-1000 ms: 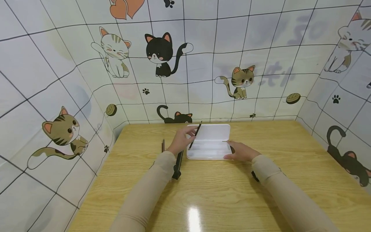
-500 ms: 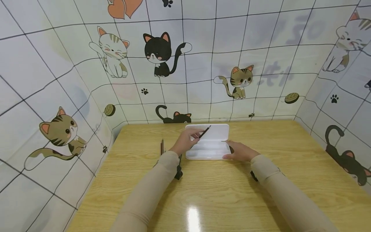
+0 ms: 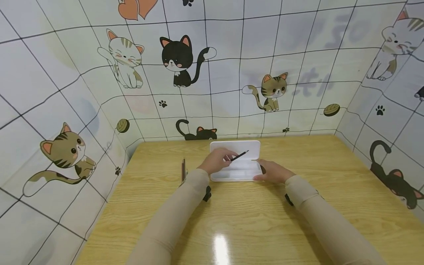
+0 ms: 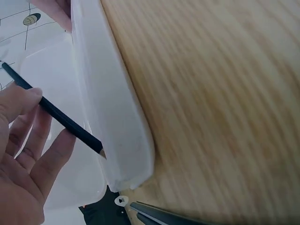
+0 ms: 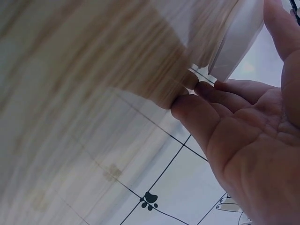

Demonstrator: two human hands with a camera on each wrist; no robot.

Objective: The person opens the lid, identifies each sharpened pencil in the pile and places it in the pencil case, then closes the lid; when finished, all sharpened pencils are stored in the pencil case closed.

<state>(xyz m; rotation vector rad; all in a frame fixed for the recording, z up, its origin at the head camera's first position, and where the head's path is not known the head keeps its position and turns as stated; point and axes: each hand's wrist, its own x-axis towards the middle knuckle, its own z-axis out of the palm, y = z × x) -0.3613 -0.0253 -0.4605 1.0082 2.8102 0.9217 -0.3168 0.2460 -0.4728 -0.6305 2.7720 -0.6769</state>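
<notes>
My left hand (image 3: 217,161) pinches a black pencil (image 3: 239,155) between thumb and fingers, above an open white pencil case (image 3: 236,177). The pencil slants, one end up toward the right. In the left wrist view the pencil (image 4: 65,121) crosses in front of the lid, its lower end close to the case's side wall (image 4: 110,103). At the case's right end, my right hand (image 3: 273,172) grips it with the thumb at the front and the fingers farther back. Fingertips (image 5: 190,105) of that hand touch the wooden tabletop in the right wrist view.
Several pencils (image 3: 183,170) lie on the wooden table (image 3: 251,221) left of the case, partly hidden by the left forearm. Dark pencils (image 4: 161,216) also show low in the left wrist view. A cat-printed wall covering (image 3: 228,110) rises behind the table.
The pencil has swung from steeply upright to a flatter slant, its upper end going right. My left hand has shifted slightly right; the right hand keeps its grip on the case.
</notes>
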